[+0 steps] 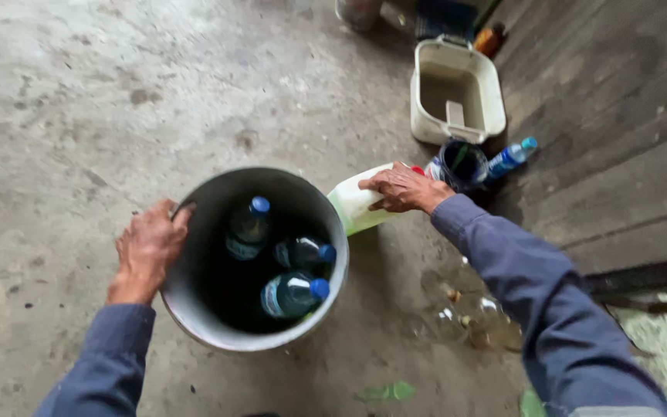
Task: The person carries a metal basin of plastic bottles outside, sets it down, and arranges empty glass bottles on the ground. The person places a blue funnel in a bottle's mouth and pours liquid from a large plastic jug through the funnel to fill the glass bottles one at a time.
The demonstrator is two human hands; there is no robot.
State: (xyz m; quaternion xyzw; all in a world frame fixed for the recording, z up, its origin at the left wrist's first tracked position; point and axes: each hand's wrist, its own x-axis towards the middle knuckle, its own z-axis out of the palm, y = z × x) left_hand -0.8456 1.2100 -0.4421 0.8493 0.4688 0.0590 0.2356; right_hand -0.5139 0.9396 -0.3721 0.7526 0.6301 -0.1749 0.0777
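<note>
My left hand (147, 249) grips the left rim of a grey bucket (194, 324) standing on the concrete floor. Inside the bucket lie three clear plastic bottles with blue caps (291, 295). My right hand (404, 189) rests on a white plastic jug (353, 207) lying just to the right of the bucket, its red cap pointing away from me. Both arms wear blue-grey sleeves.
Behind the jug are a small dark pot (459, 164), a blue-capped bottle (509, 158) and a cream rectangular tub (455, 93). A clear empty bottle (476, 320) lies under my right forearm. Dark wooden boards (611, 116) run along the right side.
</note>
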